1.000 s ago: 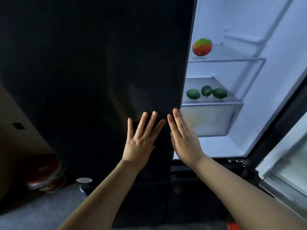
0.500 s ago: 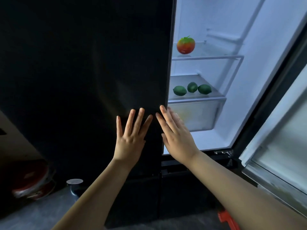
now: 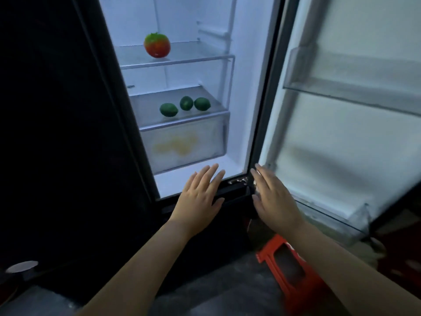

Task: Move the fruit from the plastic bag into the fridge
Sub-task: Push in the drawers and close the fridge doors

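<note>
**Q:** Taking the crisper drawer (image 3: 182, 142) as reference, where does the fruit lie?

**A:** Three green limes (image 3: 186, 103) rest on the glass shelf (image 3: 145, 110) directly above the drawer. Two sit close together toward its right half, and one sits apart toward the middle. One level higher, on the upper glass shelf (image 3: 200, 52), a red fruit with a green top (image 3: 157, 45) stands alone above the drawer's left half. Blurred yellow shapes show through the drawer's frosted front, but what they are cannot be told.

**Q:** How are the hands held?

**A:** Both are flat, with straight fingers, and hold nothing. The left hand (image 3: 200, 197) is below the drawer, its fingertips over the white floor of the fridge (image 3: 248, 87). The right hand (image 3: 273, 197) is below and to the right of the drawer, at the corner where the open right door (image 3: 341, 144) meets the cabinet. Whether it touches the door cannot be told.

**Q:** What surrounds the drawer?

**A:** To its left is the dark left door (image 3: 57, 110), which is closed. To its right, the open door carries an upper door bin (image 3: 350, 87) above drawer level and a lower door bin (image 3: 330, 215) beneath it. A red plastic stool (image 3: 289, 265) stands on the floor (image 3: 227, 293), well below and to the right.
</note>
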